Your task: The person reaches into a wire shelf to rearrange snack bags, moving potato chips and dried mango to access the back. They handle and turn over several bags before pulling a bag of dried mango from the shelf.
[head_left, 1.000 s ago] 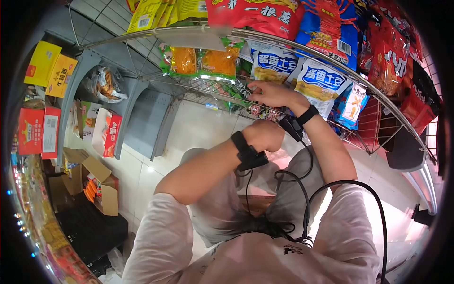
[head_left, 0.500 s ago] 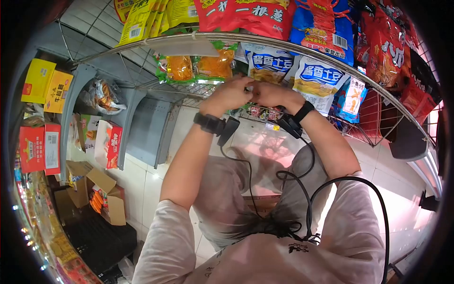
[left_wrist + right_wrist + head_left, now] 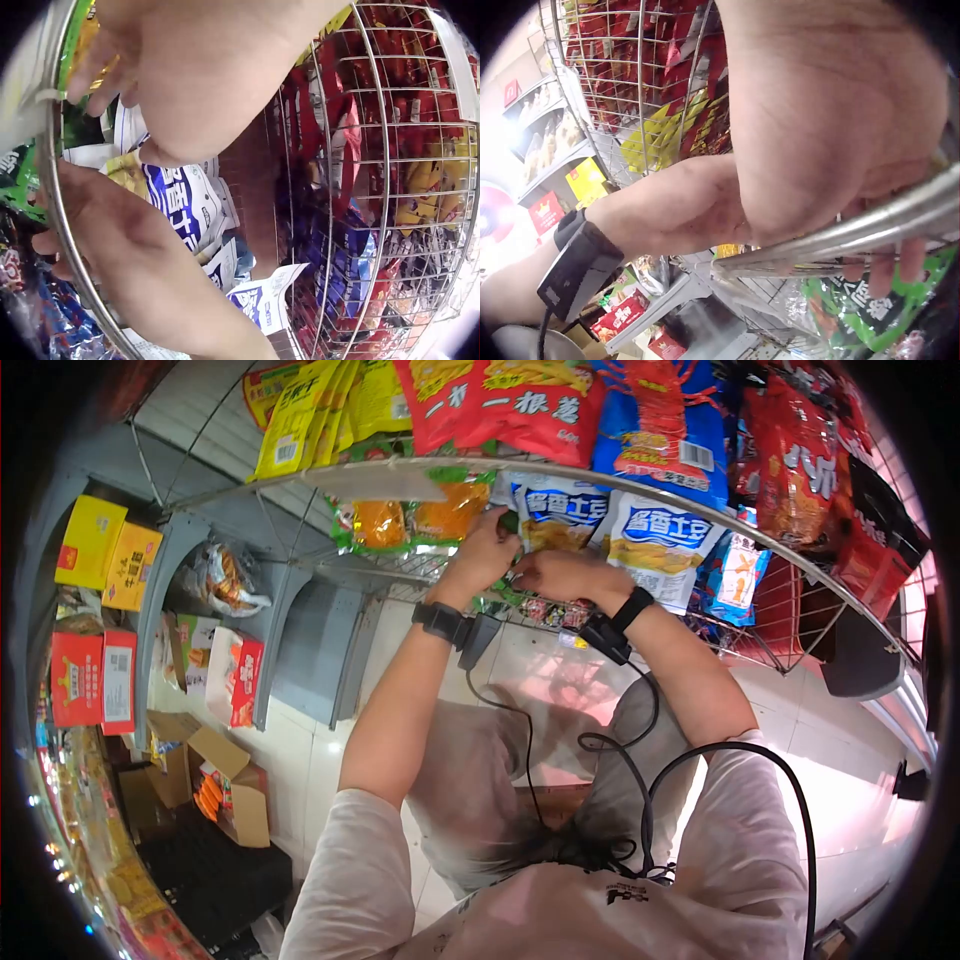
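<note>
In the head view, my left hand [image 3: 485, 560] is at the front of the lower wire shelf, a small dark green packet [image 3: 510, 522] pinched at its fingertips. Beside it, nearly touching, my right hand [image 3: 568, 575] has bent fingers. The right wrist view shows my right hand [image 3: 832, 127] with loose fingers hanging behind the metal rim [image 3: 855, 236], by a green packet [image 3: 862, 307]; contact is unclear. White-and-blue snack bags [image 3: 665, 535] stand right of the hands, and orange snacks in green-edged packs [image 3: 380, 523] lie left.
The curved wire rim [image 3: 420, 468] of the upper shelf crosses above my hands, carrying red bags [image 3: 540, 410] and yellow bags [image 3: 300, 425]. A grey shelf unit [image 3: 320, 640] with boxes stands left. A black cable [image 3: 800, 790] loops by my right arm.
My left hand has risen from above my lap to the shelf beside my right hand, and a dark green packet now shows at its fingertips. My right hand has shifted slightly left and down.
</note>
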`<action>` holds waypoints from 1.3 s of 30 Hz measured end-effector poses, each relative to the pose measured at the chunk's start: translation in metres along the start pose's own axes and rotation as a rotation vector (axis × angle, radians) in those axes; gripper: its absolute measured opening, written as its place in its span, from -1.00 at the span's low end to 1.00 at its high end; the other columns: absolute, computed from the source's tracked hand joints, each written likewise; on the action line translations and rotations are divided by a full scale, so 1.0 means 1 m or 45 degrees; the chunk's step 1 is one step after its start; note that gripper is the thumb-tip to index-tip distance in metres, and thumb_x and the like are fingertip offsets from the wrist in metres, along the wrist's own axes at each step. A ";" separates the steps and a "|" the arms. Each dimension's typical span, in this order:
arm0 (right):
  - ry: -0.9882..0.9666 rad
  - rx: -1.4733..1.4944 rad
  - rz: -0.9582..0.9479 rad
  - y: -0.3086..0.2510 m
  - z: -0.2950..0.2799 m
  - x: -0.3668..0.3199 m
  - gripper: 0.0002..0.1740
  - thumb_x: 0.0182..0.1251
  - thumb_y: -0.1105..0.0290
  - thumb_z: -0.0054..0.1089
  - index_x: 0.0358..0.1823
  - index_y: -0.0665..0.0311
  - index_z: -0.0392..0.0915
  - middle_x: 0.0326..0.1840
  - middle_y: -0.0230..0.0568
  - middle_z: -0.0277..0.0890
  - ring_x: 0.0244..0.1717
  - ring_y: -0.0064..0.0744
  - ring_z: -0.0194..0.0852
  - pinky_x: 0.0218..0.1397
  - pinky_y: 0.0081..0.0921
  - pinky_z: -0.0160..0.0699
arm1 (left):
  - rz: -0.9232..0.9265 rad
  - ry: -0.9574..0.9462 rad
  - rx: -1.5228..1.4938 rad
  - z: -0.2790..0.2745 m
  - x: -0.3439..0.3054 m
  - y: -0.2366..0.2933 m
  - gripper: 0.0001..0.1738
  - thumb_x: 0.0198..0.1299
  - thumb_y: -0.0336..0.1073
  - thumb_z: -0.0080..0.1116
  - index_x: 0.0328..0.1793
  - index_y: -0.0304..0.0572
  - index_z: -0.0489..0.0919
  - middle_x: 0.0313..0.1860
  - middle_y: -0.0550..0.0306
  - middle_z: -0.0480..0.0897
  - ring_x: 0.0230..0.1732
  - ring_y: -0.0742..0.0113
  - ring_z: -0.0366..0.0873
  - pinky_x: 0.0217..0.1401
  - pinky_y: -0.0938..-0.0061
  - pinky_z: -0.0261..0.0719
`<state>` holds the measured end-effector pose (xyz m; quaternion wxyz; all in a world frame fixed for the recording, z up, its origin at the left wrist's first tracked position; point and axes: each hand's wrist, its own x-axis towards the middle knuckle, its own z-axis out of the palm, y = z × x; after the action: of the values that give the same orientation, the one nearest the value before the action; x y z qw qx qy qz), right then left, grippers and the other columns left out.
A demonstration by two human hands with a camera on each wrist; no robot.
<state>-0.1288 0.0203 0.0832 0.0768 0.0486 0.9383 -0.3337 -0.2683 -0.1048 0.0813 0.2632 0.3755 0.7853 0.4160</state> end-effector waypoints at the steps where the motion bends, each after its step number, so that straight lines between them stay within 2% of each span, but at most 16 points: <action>1: 0.029 -0.008 0.019 0.002 0.004 -0.001 -0.57 0.42 0.05 0.03 -0.11 0.25 0.70 -0.16 0.14 0.68 -0.08 0.13 0.67 0.06 -0.01 0.56 | 0.024 -0.015 0.002 0.004 0.006 -0.002 -0.33 0.27 -0.17 0.18 0.44 -0.40 0.38 0.32 -0.39 0.48 0.26 -0.21 0.54 0.32 0.18 0.50; 3: 0.076 -0.014 0.046 -0.006 -0.002 -0.013 -0.58 0.42 0.05 0.00 -0.12 0.21 0.70 -0.18 0.13 0.68 -0.09 0.14 0.67 0.05 0.00 0.56 | 0.236 0.158 0.047 0.013 0.019 -0.015 -0.24 0.32 -0.17 0.19 0.55 -0.41 0.24 0.30 -0.43 0.51 0.18 -0.01 0.60 0.27 0.26 0.53; 5: 0.074 0.034 -0.010 -0.011 -0.008 -0.023 -0.59 0.41 0.06 0.01 -0.13 0.22 0.70 -0.19 0.12 0.68 -0.09 0.13 0.67 0.03 -0.01 0.57 | 0.217 0.179 0.100 0.018 0.013 0.003 -0.21 0.32 -0.15 0.20 0.58 -0.39 0.21 0.27 -0.38 0.53 0.14 0.01 0.61 0.25 0.29 0.54; 7: 0.080 0.020 0.013 -0.013 -0.017 -0.037 -0.61 0.39 0.08 0.04 -0.10 0.22 0.70 -0.13 0.08 0.69 -0.05 0.09 0.67 0.05 -0.04 0.58 | 0.166 0.117 0.047 0.022 0.017 0.001 -0.22 0.29 -0.13 0.18 0.53 -0.46 0.26 0.29 -0.52 0.51 0.34 -0.30 0.49 0.35 0.15 0.47; 9: 0.102 -0.004 0.023 -0.016 -0.022 -0.047 -0.63 0.40 0.11 0.11 0.08 0.12 0.67 0.04 -0.04 0.68 0.08 0.00 0.64 0.16 -0.16 0.57 | 0.171 -0.009 0.110 0.026 0.022 -0.005 -0.12 0.29 -0.09 0.18 0.60 -0.44 0.14 0.30 -0.54 0.50 0.37 -0.31 0.48 0.37 0.17 0.46; 12: 0.238 0.024 -0.121 -0.021 -0.030 -0.062 -0.66 0.40 0.13 0.14 0.02 0.13 0.68 0.00 -0.11 0.70 0.04 -0.05 0.66 0.12 -0.21 0.59 | -0.029 -0.125 0.143 0.030 0.014 0.005 -0.03 0.27 -0.05 0.20 0.65 -0.42 0.02 0.29 -0.52 0.52 0.35 -0.30 0.50 0.38 0.19 0.46; 14: 0.325 0.035 -0.250 -0.030 -0.039 -0.073 -0.66 0.39 0.13 0.14 0.01 0.14 0.68 -0.04 -0.13 0.71 0.01 -0.06 0.67 0.10 -0.22 0.60 | 0.024 -0.160 0.156 0.033 0.019 0.000 0.05 0.24 -0.02 0.22 0.67 -0.41 -0.06 0.31 -0.52 0.51 0.36 -0.28 0.50 0.39 0.19 0.45; 19: 0.203 0.095 -0.149 -0.036 -0.052 -0.102 -0.70 0.38 0.15 0.16 -0.06 0.16 0.70 -0.18 -0.13 0.73 -0.15 -0.08 0.71 -0.06 -0.23 0.63 | 0.243 -0.145 -0.024 0.033 0.022 0.009 0.01 0.19 -0.10 0.26 0.62 -0.44 0.02 0.32 -0.57 0.47 0.37 -0.34 0.45 0.39 0.10 0.44; 22: 0.164 0.175 -0.026 -0.030 -0.057 -0.113 -0.71 0.37 0.16 0.18 -0.09 0.17 0.71 -0.17 -0.11 0.72 -0.16 -0.07 0.71 -0.08 -0.23 0.62 | 0.300 0.481 0.370 0.044 0.013 0.041 -0.14 0.16 -0.20 0.27 0.52 -0.47 0.20 0.33 -0.56 0.36 0.28 -0.53 0.38 0.36 -0.06 0.40; 25: 0.220 0.059 0.002 -0.015 -0.058 -0.112 -0.70 0.35 0.16 0.19 -0.11 0.21 0.71 -0.19 -0.07 0.72 -0.16 -0.05 0.70 -0.08 -0.21 0.61 | 0.446 0.549 0.349 0.055 0.008 0.069 -0.22 0.15 -0.22 0.27 0.46 -0.45 0.29 0.35 -0.54 0.33 0.30 -0.50 0.36 0.36 -0.10 0.38; 27: 0.261 0.055 -0.008 0.005 -0.050 -0.108 -0.70 0.34 0.17 0.20 -0.12 0.23 0.71 -0.20 -0.03 0.71 -0.17 -0.04 0.70 -0.08 -0.20 0.61 | 0.592 0.649 0.441 0.059 0.003 0.086 -0.33 0.19 -0.24 0.26 0.37 -0.45 0.37 0.25 -0.46 0.47 0.22 -0.35 0.49 0.26 0.00 0.50; 29: 0.285 0.046 -0.018 0.016 -0.052 -0.105 -0.70 0.33 0.18 0.20 -0.13 0.25 0.71 -0.21 0.00 0.71 -0.17 -0.02 0.70 -0.09 -0.19 0.60 | 0.552 0.068 -0.144 0.067 0.004 0.089 -0.45 0.25 -0.22 0.25 0.26 -0.44 0.46 0.08 -0.35 0.60 0.07 -0.12 0.64 0.10 0.17 0.59; 30: 0.276 0.062 -0.041 0.021 -0.050 -0.103 -0.69 0.32 0.18 0.22 -0.14 0.27 0.70 -0.22 0.03 0.70 -0.17 0.00 0.69 -0.09 -0.17 0.60 | 0.589 0.068 -0.296 0.078 0.004 0.089 -0.56 0.33 -0.18 0.23 0.14 -0.41 0.53 -0.07 -0.25 0.67 -0.10 0.06 0.68 -0.02 0.30 0.61; 33: 0.272 0.088 -0.040 0.025 -0.047 -0.102 -0.66 0.27 0.16 0.24 -0.16 0.31 0.68 -0.25 0.09 0.69 -0.19 0.06 0.68 -0.10 -0.13 0.60 | 0.338 -0.191 -0.260 0.084 -0.013 0.111 -0.55 0.39 -0.09 0.19 0.11 -0.39 0.52 -0.06 -0.22 0.67 -0.10 0.11 0.65 -0.04 0.26 0.59; 34: 0.294 0.085 -0.023 0.025 -0.049 -0.101 -0.63 0.25 0.13 0.25 -0.17 0.33 0.67 -0.26 0.10 0.69 -0.21 0.10 0.68 -0.12 -0.10 0.60 | 0.216 -0.259 -0.216 0.093 -0.004 0.096 -0.61 0.42 -0.10 0.18 0.10 -0.31 0.52 -0.18 0.12 0.63 -0.14 0.43 0.52 -0.05 0.46 0.52; 39: 0.285 0.097 0.006 0.031 -0.049 -0.085 -0.59 0.24 0.12 0.25 -0.16 0.37 0.65 -0.27 0.16 0.68 -0.21 0.13 0.67 -0.12 -0.08 0.60 | 0.262 -0.149 -0.475 0.106 0.011 0.070 -0.58 0.49 -0.04 0.07 0.06 -0.34 0.52 -0.28 0.22 0.59 -0.24 0.45 0.48 -0.05 0.52 0.48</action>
<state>-0.0462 0.0720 0.1166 -0.0294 0.0907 0.9275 -0.3616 -0.1714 -0.0214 0.0853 0.3293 0.4219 0.6357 0.5562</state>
